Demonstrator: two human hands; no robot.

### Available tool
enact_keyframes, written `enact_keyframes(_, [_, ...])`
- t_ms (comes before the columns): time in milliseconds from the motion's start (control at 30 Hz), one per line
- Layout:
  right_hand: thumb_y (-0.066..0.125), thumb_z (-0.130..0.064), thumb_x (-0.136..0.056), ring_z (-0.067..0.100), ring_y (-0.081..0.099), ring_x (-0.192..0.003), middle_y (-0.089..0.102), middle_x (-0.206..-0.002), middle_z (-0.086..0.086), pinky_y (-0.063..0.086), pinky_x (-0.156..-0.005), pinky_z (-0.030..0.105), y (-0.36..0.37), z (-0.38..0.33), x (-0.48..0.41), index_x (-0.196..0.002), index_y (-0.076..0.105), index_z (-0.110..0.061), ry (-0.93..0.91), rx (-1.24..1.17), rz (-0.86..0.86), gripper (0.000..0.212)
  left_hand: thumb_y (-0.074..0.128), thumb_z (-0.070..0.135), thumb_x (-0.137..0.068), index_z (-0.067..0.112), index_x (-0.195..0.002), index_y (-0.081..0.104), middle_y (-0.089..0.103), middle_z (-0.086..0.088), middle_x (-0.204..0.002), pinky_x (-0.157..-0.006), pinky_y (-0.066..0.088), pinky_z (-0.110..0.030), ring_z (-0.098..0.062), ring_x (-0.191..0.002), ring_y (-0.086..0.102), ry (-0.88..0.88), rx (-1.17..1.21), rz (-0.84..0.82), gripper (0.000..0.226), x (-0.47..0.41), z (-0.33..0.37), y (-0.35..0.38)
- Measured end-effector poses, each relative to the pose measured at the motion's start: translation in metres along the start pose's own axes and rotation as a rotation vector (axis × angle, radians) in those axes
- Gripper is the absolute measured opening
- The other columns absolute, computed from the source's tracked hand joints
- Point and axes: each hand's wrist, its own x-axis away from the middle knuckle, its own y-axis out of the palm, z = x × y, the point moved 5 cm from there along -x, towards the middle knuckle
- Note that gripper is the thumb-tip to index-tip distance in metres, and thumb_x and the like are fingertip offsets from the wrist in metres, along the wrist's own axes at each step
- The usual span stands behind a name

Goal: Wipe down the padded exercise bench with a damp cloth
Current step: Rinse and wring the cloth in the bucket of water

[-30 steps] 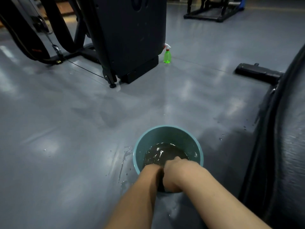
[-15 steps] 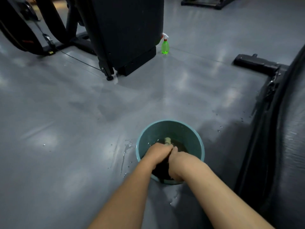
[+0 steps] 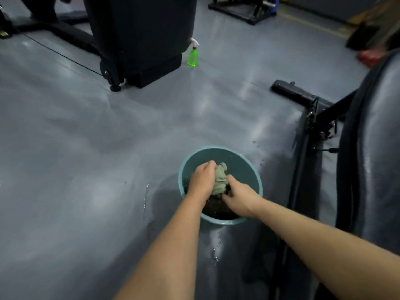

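Nearest the camera, two bare forearms reach down and forward into a teal bucket [image 3: 234, 162] standing on the grey floor [image 3: 86, 148]. The left hand [image 3: 202, 184] is clenched round the upper end of a pale green cloth [image 3: 220, 177], and the right hand [image 3: 240, 198] grasps its lower end, fingers curled in towards the fabric. The cloth is bunched into a thick roll between them and held above the dark water [image 3: 216, 210], inside the rim. That grip looks like wringing, done there so the run-off drops back into the bucket and the cloth ends up damp, not dripping. Streaks and drops of spilled water [image 3: 146, 197] shine on the floor just beside the bucket. The padded bench [image 3: 378, 148], black and glossy, runs up the right edge of the view, with the bucket set near it, probably to keep the rinse within reach of the wiping. No hand or cloth touches the bench yet, so the wiping itself seems yet to come. Farther on, the bench's black base bar [image 3: 290, 88] lies flat on the floor. Beyond that a green spray bottle [image 3: 193, 57] stands upright just beside a large black exercise machine [image 3: 140, 35], and another black equipment frame [image 3: 242, 9] sits at the far end.
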Motion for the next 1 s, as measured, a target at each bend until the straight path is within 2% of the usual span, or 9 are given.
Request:
enact_keyframes(167, [0.062,-0.03,-0.091,0.035,0.062,-0.104,0.065,-0.114,0.017,0.039,-0.074,0.032,-0.016,0.003,-0.041,-0.112,0.043,-0.014,0.046,0.26,-0.032,0.032,0.05,0.03,-0.103,0.017,-0.124,0.043,0.049,-0.018,-0.129,-0.097,0.04,-0.043,-0.039,-0.12,0.05,0.083,-0.392,0.16,0.026,0.003,-0.009,-0.008])
enact_keyframes(300, [0.05,-0.023,-0.098,0.04,0.054,-0.123,0.053,-0.132,0.025,0.044,-0.099,0.043,0.04,0.024,-0.064,-0.135,0.033,-0.005,0.102,0.346,-0.097,0.045,0.051,0.015,-0.102,0.01,-0.156,0.027,0.025,-0.016,-0.161,-0.121,0.022,-0.045,-0.036,-0.149,0.021,-0.037,-0.948,-0.176,0.06,0.002,-0.018,0.01])
enact_keyframes(400, [0.048,-0.023,-0.101,0.044,0.035,-0.141,0.027,-0.152,0.026,0.03,-0.116,0.051,0.067,0.034,-0.08,-0.161,-0.001,-0.014,0.074,0.369,-0.18,0.078,0.054,0.005,-0.099,0.008,-0.162,0.011,0.02,-0.016,-0.166,-0.12,0.025,-0.047,-0.036,-0.151,0.025,-0.111,-1.073,-0.408,0.076,0.003,-0.025,0.022])
enact_keyframes(467, [0.048,-0.023,-0.101,0.045,0.031,-0.145,0.017,-0.159,0.026,0.026,-0.119,0.052,0.075,0.039,-0.089,-0.163,-0.001,-0.02,0.084,0.343,-0.277,0.079,0.052,0.003,-0.099,0.013,-0.163,0.002,0.017,-0.019,-0.167,-0.12,0.028,-0.047,-0.038,-0.151,0.024,-0.161,-1.026,-0.414,0.082,-0.002,-0.031,0.022])
enact_keyframes(533, [0.053,-0.021,-0.1,0.039,0.038,-0.144,0.032,-0.158,0.023,0.032,-0.118,0.046,0.077,0.037,-0.089,-0.159,0.027,-0.015,0.083,0.343,-0.307,0.064,0.051,0.001,-0.098,0.016,-0.163,-0.001,0.025,-0.021,-0.164,-0.117,0.033,-0.044,-0.038,-0.148,0.031,-0.217,-0.887,-0.299,0.085,-0.008,-0.039,0.018])
enact_keyframes(733, [0.035,-0.019,-0.102,0.042,0.062,-0.114,0.065,-0.123,0.024,0.051,-0.096,0.043,0.002,-0.015,-0.046,-0.113,0.067,-0.004,-0.06,0.341,-0.125,0.036,0.049,0.006,-0.102,0.002,-0.137,0.055,0.06,-0.019,-0.138,-0.104,0.045,-0.038,-0.035,-0.125,0.059,-0.288,-0.258,0.179,0.036,-0.023,-0.041,-0.013])
enact_keyframes(867, [0.042,-0.017,-0.093,0.036,0.068,-0.085,0.068,-0.089,0.022,0.061,-0.082,0.048,-0.055,-0.026,-0.007,-0.081,0.064,-0.008,0.075,-0.518,0.025,0.027,0.059,0.016,-0.097,0.002,-0.129,0.064,0.065,-0.017,-0.131,-0.1,0.05,-0.036,-0.035,-0.118,0.061,-0.341,0.074,0.187,0.035,-0.008,-0.026,-0.011])
enact_keyframes(933, [0.046,-0.021,-0.081,0.039,0.072,-0.084,0.074,-0.092,0.022,0.062,-0.078,0.055,-0.058,-0.025,0.003,-0.095,0.068,-0.001,0.145,-1.013,0.007,0.033,0.048,0.018,-0.099,0.002,-0.128,0.065,0.067,-0.017,-0.125,-0.095,0.054,-0.038,-0.035,-0.111,0.064,-0.441,0.296,0.12,0.037,-0.012,-0.031,-0.001])
enact_keyframes(1000, [0.046,-0.023,-0.076,0.039,0.072,-0.082,0.074,-0.096,0.025,0.061,-0.076,0.058,-0.059,-0.03,-0.006,-0.106,0.068,0.004,0.148,-1.168,0.005,0.046,0.044,0.019,-0.096,0.002,-0.115,0.07,0.072,-0.018,-0.104,-0.078,0.06,-0.038,-0.033,-0.096,0.068,-0.498,0.494,0.044,0.037,-0.023,-0.035,0.006])
